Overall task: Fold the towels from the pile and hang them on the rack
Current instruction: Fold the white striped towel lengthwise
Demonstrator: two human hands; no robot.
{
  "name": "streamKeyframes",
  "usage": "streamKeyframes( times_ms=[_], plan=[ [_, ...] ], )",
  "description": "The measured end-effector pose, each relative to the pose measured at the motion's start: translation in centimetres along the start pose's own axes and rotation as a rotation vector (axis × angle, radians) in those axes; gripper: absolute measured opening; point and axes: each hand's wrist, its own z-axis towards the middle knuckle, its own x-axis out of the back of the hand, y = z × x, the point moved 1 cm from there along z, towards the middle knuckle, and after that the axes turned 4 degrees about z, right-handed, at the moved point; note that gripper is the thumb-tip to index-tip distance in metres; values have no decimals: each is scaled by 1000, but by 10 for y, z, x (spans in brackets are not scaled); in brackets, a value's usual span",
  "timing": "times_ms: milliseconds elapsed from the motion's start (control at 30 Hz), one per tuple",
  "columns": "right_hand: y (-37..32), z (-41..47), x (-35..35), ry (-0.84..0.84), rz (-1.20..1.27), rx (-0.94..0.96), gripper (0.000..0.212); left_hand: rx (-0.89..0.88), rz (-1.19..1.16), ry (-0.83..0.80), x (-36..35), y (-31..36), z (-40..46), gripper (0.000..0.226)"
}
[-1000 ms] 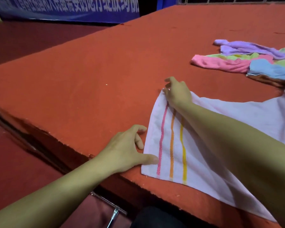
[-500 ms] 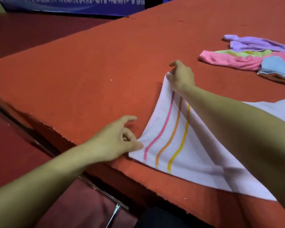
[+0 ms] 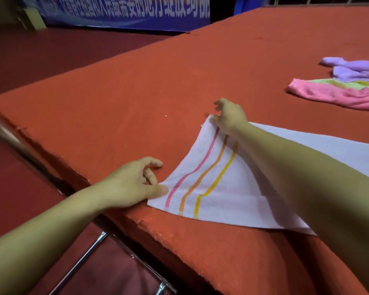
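A white towel point(image 3: 228, 194) with pink, orange and yellow stripes lies on the red-covered table point(image 3: 126, 107) close to its near edge. My left hand point(image 3: 132, 184) pinches the towel's near left corner between thumb and fingers. My right hand point(image 3: 230, 116) pinches the far left corner and lifts it a little off the cloth. My right forearm crosses over the towel and hides part of it. The pile of towels point(image 3: 349, 86), purple, green and pink, lies at the far right. No rack is in view.
The table's near edge runs diagonally from upper left to lower right. Below it a metal frame point(image 3: 90, 258) shows over dark red floor. A blue banner point(image 3: 119, 13) with white writing hangs at the back.
Both hands have kept hold of the towel's left corners. The striped edge has been drawn out to the left and pulled straighter, and the near corner has slid left along the table edge.
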Motion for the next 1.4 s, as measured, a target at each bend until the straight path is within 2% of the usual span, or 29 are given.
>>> streamKeyframes(
  times_ms=[67,167,267,367,533,733,900,1067,1200,1300,1400],
  plan=[
    [7,-14,8,43,45,32,56,21,-18,134,-3,6,4,69],
    [15,-38,31,71,26,65,52,8,19,365,-9,27,12,37],
    [25,-69,59,76,11,69,49,-88,43,448,-25,65,16,25],
    [37,-108,93,82,20,48,43,-163,15,407,-51,105,15,22],
    [65,-183,145,201,71,-25,32,-269,-14,334,-107,173,7,21],
    [137,-281,214,485,147,-210,28,-494,-81,274,-201,300,-4,22],
    [204,-329,250,625,102,-313,34,-511,-81,200,-268,377,-3,25],
    [257,-349,267,837,104,-423,33,-535,152,213,-311,392,-2,30],
    [283,-341,291,872,110,-531,36,-554,315,185,-312,383,7,49],
    [306,-334,311,868,32,-623,40,-550,321,206,-308,384,9,36],
    [319,-328,311,767,-33,-695,54,-497,243,243,-306,390,10,24]
  ],
)
